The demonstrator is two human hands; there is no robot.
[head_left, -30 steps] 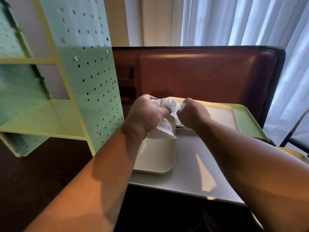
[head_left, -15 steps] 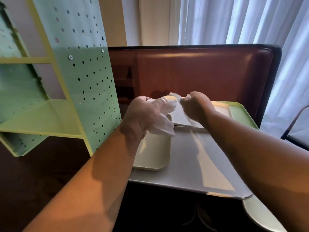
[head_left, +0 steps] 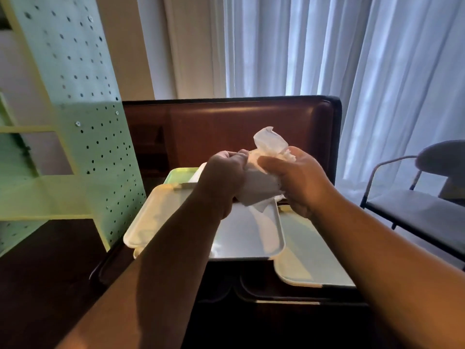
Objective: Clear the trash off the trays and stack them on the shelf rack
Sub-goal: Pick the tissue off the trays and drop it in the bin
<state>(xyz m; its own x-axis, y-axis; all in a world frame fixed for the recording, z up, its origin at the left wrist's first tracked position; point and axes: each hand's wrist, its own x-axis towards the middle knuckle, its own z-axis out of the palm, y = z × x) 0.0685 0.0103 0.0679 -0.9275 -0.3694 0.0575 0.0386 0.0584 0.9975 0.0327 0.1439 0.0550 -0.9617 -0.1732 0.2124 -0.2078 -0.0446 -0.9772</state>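
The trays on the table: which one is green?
The green tray at the far end, against the brown seat back, partly hidden behind the left hand. The nearer trays are cream or grey-white.

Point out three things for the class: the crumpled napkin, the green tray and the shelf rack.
crumpled napkin (head_left: 269,144): head view, on its upper white fold above the hands.
green tray (head_left: 180,173): head view, on its near left corner.
shelf rack (head_left: 83,102): head view, on its perforated side panel.
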